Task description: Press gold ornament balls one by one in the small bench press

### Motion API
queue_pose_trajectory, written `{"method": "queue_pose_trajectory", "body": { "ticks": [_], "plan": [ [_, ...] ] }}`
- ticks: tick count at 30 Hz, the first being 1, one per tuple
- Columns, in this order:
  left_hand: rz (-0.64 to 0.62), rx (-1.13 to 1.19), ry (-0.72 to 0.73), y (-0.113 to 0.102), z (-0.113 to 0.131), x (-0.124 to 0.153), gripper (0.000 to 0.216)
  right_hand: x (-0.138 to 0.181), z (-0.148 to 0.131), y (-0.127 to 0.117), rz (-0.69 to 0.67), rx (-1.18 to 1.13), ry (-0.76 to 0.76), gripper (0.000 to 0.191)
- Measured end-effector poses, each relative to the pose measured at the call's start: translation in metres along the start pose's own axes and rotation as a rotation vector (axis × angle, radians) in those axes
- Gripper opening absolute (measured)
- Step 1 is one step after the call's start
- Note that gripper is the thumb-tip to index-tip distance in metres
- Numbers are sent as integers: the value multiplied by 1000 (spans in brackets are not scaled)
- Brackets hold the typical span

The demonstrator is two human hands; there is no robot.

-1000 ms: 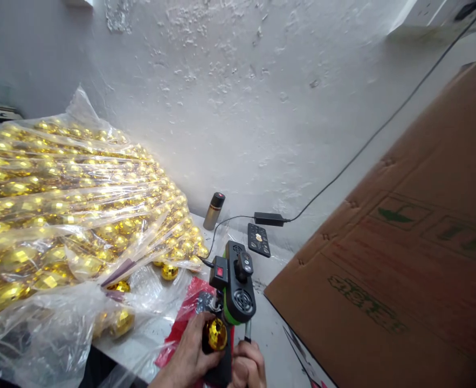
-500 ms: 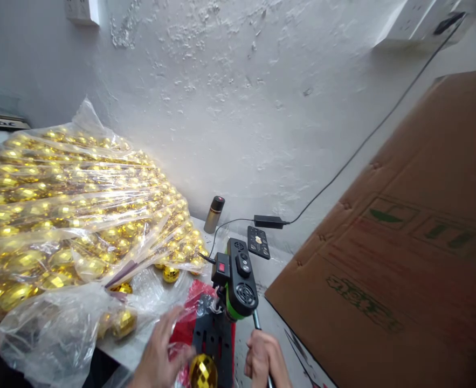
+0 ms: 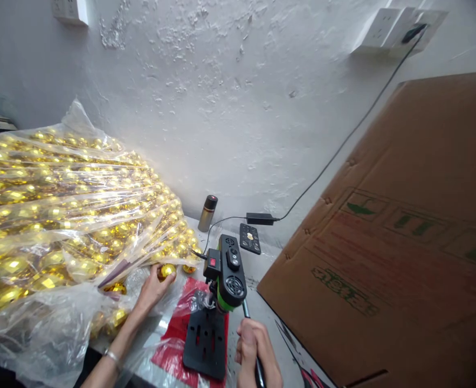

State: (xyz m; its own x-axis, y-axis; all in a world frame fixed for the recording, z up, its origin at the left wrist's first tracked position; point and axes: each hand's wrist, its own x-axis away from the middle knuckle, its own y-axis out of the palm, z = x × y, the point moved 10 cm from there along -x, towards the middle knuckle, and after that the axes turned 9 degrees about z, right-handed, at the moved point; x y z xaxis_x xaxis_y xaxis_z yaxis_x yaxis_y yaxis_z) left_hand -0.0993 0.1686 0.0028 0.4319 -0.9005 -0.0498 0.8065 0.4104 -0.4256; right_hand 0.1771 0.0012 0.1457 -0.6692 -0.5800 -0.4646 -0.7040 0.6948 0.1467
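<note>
L hand: left hand [image 3: 156, 286] reaches out to the near edge of the bag, fingers curled round one gold ball [image 3: 167, 271]; looks like a light grip, but can't tell if the ball is off the tabletop [image 3: 151, 327] or resting on it.
R hand: right hand [image 3: 257, 350] wrapped round the dk lever [image 3: 246, 310] at the side of the machine, fist closed.
Ball, location: at the mouth of the clear bag [image 3: 112, 199], L of the machine; another gold ball [image 3: 188, 268] just beside it, apart from the hand.
Ball, handling: prob. light & hollow, stiff shell, mirror-faceted; likely slick, might roll if let go. Surface may scratch or dent if squeezed hard.
Ball, where to hold: thumb + fingers on opp. sides, round the widest part, soft pressure; pads flat on the facets, no nails.
Bag: thin, floppy film w/ lots more balls inside; likely to cling or snag, so best to keep fingertips clear of the folds.
Machine: blk/green machine [image 3: 230, 269] stands over the slotted blk plate [image 3: 205, 350], which sits on red plastic [image 3: 168, 350]; no ball on the plate.
Lever, handling: rigid rod, prob. firm; best held near its lower end, as the R fist does.
</note>
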Motion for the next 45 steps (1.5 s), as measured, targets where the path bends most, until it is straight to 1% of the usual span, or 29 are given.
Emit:
{"method": "queue_pose_trajectory", "body": {
  "ticks": [2, 4, 6, 7, 8, 11, 14, 17, 19, 21, 23, 25, 27, 32, 37, 42, 45],
  "plan": [
    [-52, 162, -29, 1, 0, 20, 57, -4, -2, 2, -19, -12, -2, 44],
    [-150, 416, -134, 12, -4, 44, 63, -10, -3, 2, -35, 8, -6, 44],
    [-234, 645, -253, 27, -6, 69, 71, -17, -6, 4, -76, 48, -49, 43],
    [-254, 703, -282, 34, -6, 79, 75, -19, -8, 6, -106, 69, -83, 42],
    [-260, 712, -279, 39, -5, 87, 78, -22, -11, 7, -136, 87, -119, 42],
    [-274, 657, -214, 51, -1, 104, 85, -25, -18, 8, -188, 115, -207, 39],
    [-302, 586, -222, 58, -7, 114, 91, -25, -23, 7, -199, 127, -246, 36],
    [-292, 546, -243, 55, -19, 118, 91, -22, -27, 8, -201, 110, -272, 34],
    [-272, 527, -190, 47, -22, 116, 90, -21, -28, 8, -195, 96, -287, 34],
    [-248, 512, -108, 40, -19, 113, 91, -20, -30, 7, -187, 99, -298, 34],
    [-254, 520, -76, 37, -16, 113, 90, -21, -31, 9, -193, 114, -312, 33],
    [-297, 537, -82, 41, -14, 114, 83, -21, -33, 10, -202, 128, -325, 32],
    [-320, 505, -68, 45, -11, 115, 77, -22, -34, 10, -208, 136, -335, 32],
    [-274, 304, 90, 45, -2, 114, 68, -22, -36, 10, -216, 141, -348, 30],
    [-311, 139, 246, 55, 10, 120, 65, -22, -47, 9, -180, 97, -387, 29],
    [-301, 81, 367, 60, 27, 122, 56, -23, -60, 10, -162, 76, -418, 28],
    [-295, 73, 403, 62, 34, 123, 54, -23, -61, 10, -163, 65, -426, 28]
  ]
}}
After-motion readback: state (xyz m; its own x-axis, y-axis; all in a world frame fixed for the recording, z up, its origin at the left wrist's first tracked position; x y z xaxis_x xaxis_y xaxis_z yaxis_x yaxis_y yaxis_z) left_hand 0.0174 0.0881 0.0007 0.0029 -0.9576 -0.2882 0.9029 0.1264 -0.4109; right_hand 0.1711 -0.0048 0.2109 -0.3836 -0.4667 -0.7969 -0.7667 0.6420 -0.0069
